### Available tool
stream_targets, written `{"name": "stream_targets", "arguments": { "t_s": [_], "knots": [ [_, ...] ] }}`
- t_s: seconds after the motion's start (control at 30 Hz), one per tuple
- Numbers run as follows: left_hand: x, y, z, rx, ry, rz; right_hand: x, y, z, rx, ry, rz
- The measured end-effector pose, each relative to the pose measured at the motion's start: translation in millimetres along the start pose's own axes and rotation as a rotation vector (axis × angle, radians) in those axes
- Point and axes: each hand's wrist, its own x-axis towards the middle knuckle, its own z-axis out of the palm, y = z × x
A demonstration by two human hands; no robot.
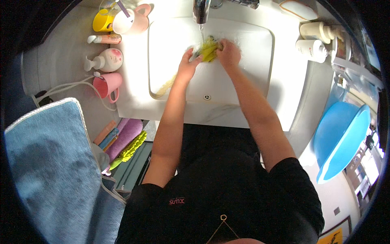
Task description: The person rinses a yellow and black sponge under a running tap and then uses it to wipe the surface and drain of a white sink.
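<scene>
Water runs from a chrome faucet [201, 12] into a white rectangular sink [225, 82]. Just under the stream is a wet yellow-green cloth [209, 51], bunched up, with a dark patch showing at its edges. My right hand [228, 53] grips the cloth's right side with bent fingers. On the other side, my left hand [189, 65] has its thumb and fingers spread, with the thumb tip at the cloth's lower left edge; whether it pinches any of it cannot be told.
Left of the sink stand a pink-and-white mug [140, 23], a yellow cup [102, 22], a pump bottle [112, 60] and a pink mug [114, 80]. A white pump bottle [309, 49] stands at right, above a blue plastic basin [338, 140]. A blue towel [54, 152] hangs lower left.
</scene>
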Motion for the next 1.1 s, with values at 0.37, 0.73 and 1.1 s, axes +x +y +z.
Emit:
{"name": "stream_targets", "arguments": {
  "t_s": [0.37, 0.73, 1.1],
  "knots": [
    [5, 24, 13, -1.377, -0.650, -0.425, -99, -105, -59, 0.575, -0.030, -0.171],
    [-18, 68, 45, -0.873, -0.216, -0.251, -38, -57, -28, 0.230, 0.316, 0.146],
    [-4, 56, 12, -0.745, -0.078, -0.080, -23, 42, -56, 0.607, 0.043, 0.167]
  ]
}}
